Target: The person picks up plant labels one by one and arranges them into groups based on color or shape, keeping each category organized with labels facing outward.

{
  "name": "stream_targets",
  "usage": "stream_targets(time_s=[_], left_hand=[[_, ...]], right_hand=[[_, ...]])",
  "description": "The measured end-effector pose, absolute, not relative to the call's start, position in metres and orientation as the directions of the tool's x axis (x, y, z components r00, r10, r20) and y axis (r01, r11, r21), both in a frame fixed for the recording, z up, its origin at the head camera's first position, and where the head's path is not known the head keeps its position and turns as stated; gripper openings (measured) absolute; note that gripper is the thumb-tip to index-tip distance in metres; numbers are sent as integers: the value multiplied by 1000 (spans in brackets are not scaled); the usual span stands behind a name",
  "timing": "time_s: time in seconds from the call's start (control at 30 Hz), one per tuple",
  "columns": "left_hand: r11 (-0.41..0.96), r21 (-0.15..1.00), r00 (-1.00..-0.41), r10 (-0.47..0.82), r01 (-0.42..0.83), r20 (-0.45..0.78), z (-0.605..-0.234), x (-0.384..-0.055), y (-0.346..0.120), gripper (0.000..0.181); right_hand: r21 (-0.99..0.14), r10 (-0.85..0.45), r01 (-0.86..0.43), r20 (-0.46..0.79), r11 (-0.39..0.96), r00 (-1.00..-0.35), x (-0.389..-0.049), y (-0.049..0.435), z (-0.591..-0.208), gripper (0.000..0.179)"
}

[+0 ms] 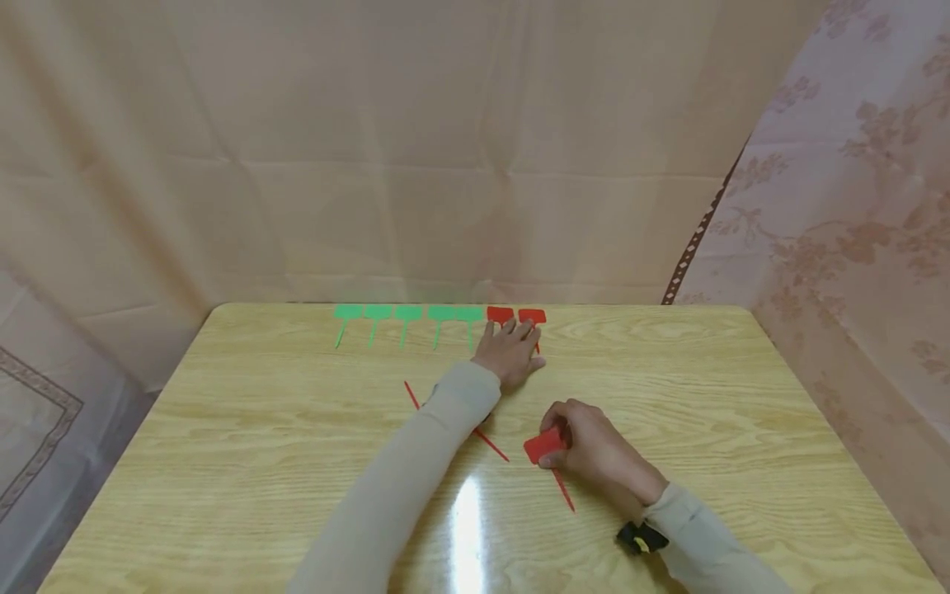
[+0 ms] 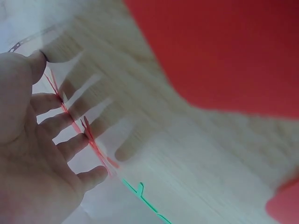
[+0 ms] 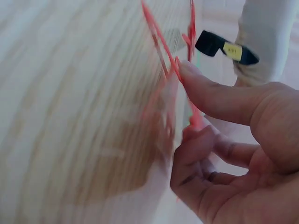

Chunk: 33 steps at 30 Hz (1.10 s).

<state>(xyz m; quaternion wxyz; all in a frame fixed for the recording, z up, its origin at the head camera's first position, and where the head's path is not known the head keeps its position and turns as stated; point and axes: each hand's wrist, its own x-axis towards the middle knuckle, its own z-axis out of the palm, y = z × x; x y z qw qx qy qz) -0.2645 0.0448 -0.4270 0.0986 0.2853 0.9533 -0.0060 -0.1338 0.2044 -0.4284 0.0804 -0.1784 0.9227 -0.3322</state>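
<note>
My left hand [image 1: 508, 355] reaches to the back of the table, fingers spread at two red T-shaped plant labels [image 1: 532, 316]. In the left wrist view its fingers [image 2: 72, 147] are extended over the red labels' stems. My right hand [image 1: 594, 441] pinches the plate of another red plant label [image 1: 544, 446] between thumb and fingers, its stem pointing toward the table's front. Thin red stems [image 1: 492, 445] stick out on both sides of the left sleeve, which hides the part between. Several green plant labels [image 1: 408, 313] lie in a row left of the red pair.
The wood-grain table [image 1: 705, 396] ends at a hanging beige curtain [image 1: 445, 165], with the label row along that back edge. A flower-patterned cloth [image 1: 868, 223] hangs at the right. A black strap [image 1: 641, 538] is by the right wrist.
</note>
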Motion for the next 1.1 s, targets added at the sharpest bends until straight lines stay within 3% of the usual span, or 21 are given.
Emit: stream_targets(time_s=[0.37, 0.67, 1.1], left_hand=[[846, 47, -823, 528, 531, -210, -429, -266, 48, 65], [855, 39, -829, 512, 517, -226, -428, -267, 48, 66], [856, 55, -831, 513, 514, -215, -430, -266, 50, 66]], right_hand=[[-778, -156, -51, -61, 626, -986, -178, 242, -432, 33], [-745, 49, 65, -44, 664, -998, -242, 262, -437, 36], [-736, 160, 169, -83, 656, -984, -287, 252, -444, 43]])
